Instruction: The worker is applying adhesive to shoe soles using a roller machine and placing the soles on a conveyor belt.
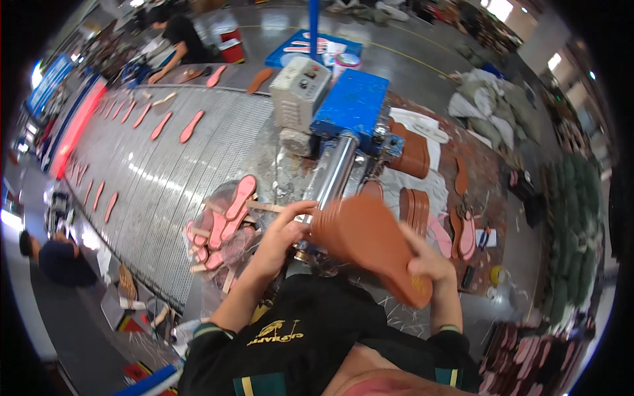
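A thick stack of brown shoe insoles point(370, 231) slants in front of my chest, its left end blurred by motion. My right hand point(430, 261) is closed round the narrower heel end, thumb on the top piece. At the broad left end my left hand point(287, 234) has its fingers bent against the stack's edge, close to a shiny metal roller point(335, 173); some fingertips are hidden. The roller belongs to a machine with a blue housing point(353, 102) and a grey motor box point(300, 92). Left of my left hand lies a heap of pink insoles point(224, 224) with tan strips.
To the left, a wide mesh conveyor point(172, 171) carries spaced pink insoles toward a glowing red heater point(80, 129). More brown stacks point(411, 153) rest on white cloth at the right of the bench. One person point(181, 39) works at the far left, another point(63, 261) at the near left.
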The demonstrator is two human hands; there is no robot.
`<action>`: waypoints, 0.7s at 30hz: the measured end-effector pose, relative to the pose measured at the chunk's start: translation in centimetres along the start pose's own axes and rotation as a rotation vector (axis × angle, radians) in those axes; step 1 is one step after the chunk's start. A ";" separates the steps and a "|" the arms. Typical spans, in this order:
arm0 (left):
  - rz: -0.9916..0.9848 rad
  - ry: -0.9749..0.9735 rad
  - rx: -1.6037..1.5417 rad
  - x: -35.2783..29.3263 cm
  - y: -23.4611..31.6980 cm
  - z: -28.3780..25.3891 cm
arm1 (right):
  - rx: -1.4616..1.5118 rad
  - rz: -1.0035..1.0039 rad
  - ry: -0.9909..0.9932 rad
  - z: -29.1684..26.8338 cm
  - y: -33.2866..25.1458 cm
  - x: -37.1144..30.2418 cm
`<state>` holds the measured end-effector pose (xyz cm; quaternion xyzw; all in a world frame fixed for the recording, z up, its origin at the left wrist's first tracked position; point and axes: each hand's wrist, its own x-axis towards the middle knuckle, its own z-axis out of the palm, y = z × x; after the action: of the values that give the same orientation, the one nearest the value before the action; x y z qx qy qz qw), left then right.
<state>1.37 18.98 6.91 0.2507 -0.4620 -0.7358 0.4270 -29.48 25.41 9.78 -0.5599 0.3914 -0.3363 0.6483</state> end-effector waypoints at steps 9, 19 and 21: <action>-0.129 0.183 0.169 -3.0 -1.7 -3.3 | -0.033 -0.181 0.502 -8.9 -6.5 21.0; -0.108 0.416 0.177 -5.2 -1.0 -11.4 | -1.304 0.154 0.960 -15.8 -3.0 35.1; -0.111 0.452 0.135 -5.0 -0.6 -12.5 | -1.537 0.106 1.028 -12.2 -5.4 34.5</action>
<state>13.25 17.59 0.60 0.4619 -0.3883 -0.6509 0.4607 -24.08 -11.18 9.76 -0.5993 0.7715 -0.1614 -0.1401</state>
